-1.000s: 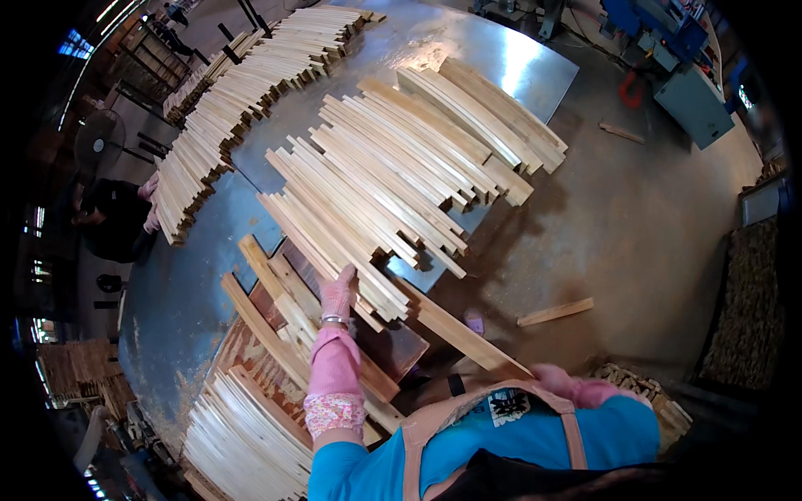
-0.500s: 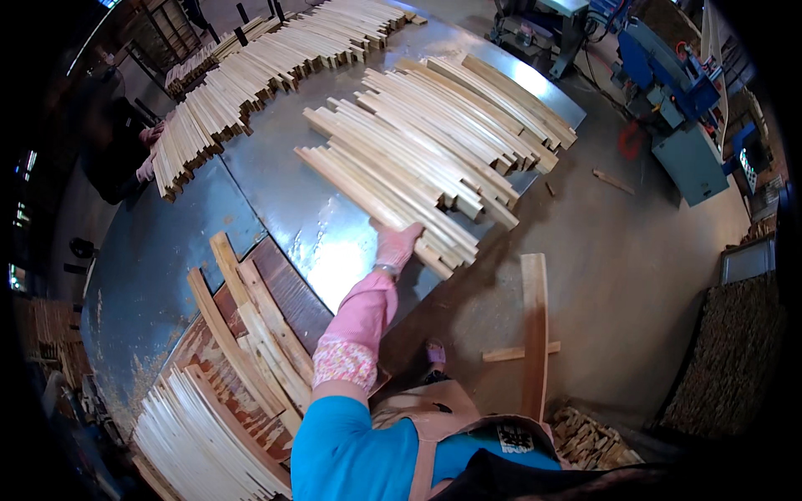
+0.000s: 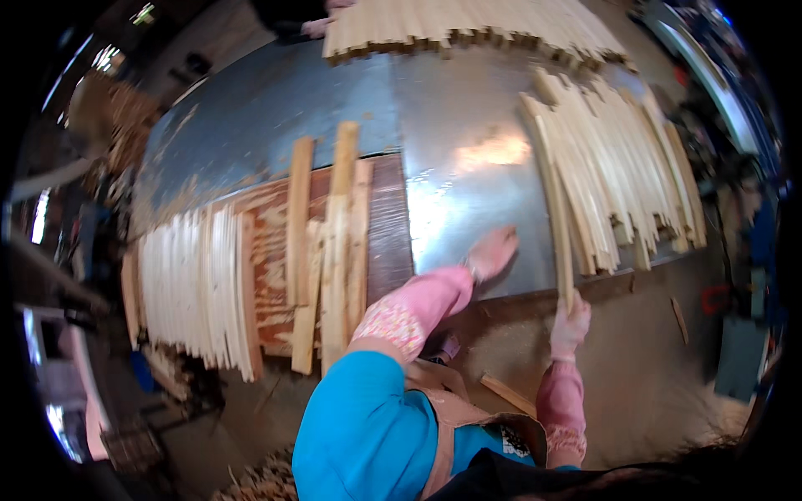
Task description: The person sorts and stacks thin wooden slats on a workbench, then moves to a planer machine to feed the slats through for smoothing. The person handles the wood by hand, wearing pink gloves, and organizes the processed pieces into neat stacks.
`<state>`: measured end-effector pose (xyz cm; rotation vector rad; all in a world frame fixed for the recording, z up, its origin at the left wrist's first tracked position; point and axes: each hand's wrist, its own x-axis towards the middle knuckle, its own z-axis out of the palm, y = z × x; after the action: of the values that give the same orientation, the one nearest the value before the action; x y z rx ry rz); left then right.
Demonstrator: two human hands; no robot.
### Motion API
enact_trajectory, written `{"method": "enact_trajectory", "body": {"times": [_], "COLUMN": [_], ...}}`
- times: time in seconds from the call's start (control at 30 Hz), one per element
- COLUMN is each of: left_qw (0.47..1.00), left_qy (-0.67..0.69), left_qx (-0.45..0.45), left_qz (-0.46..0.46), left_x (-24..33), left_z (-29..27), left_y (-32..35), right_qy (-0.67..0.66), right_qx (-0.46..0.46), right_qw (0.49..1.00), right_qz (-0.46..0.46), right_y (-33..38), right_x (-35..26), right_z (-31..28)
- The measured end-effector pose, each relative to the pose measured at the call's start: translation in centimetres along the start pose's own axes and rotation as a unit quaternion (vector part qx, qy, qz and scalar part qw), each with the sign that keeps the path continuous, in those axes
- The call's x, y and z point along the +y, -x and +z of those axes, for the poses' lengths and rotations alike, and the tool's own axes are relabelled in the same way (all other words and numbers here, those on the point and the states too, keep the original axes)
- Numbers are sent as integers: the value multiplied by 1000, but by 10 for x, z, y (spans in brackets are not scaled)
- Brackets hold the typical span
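Observation:
My right hand [image 3: 571,327] is closed round the near end of a pale wooden strip [image 3: 560,238]. That strip points away from me along the left side of a layer of similar strips [image 3: 614,167] on the metal-topped table. My left hand [image 3: 493,252] is over the bare metal to the left of the strip, apart from it. Its fingers look loosely bent and nothing shows in them; the fingertips are partly hidden. Both forearms wear pink sleeve covers.
Several longer boards [image 3: 341,192] lie on a reddish-brown panel [image 3: 386,209] to the left, beside a row of pale strips [image 3: 192,284]. A broad stack of strips [image 3: 476,21] lines the far side, near another person's hand [image 3: 316,27]. Offcut wood [image 3: 510,394] lies on the floor.
The view has turned, shifting the table's contents. My left hand has come off the strips and is now over bare metal. My right hand has come into view, gripping a strip's end.

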<state>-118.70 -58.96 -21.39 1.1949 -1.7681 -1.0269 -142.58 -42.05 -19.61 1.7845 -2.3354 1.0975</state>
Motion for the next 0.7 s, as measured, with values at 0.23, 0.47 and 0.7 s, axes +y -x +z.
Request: {"method": "enact_trajectory", "body": {"times": [0.23, 0.47, 0.7], "left_qw": [966, 817, 844], "left_qy": [-110, -370, -311], "left_qx": [150, 329, 239], "left_qz": [-182, -295, -366], "left_x": [37, -13, -99], "left_z": [-153, -273, -349], "left_y": [291, 351, 328], "right_qy": [216, 118, 239], "right_qx": [-25, -104, -31], "right_qw": [976, 978, 964], "right_qz": [11, 134, 116], "right_y": [-85, -128, -89], "right_x": [13, 10, -75], "right_z": [74, 36, -8]}}
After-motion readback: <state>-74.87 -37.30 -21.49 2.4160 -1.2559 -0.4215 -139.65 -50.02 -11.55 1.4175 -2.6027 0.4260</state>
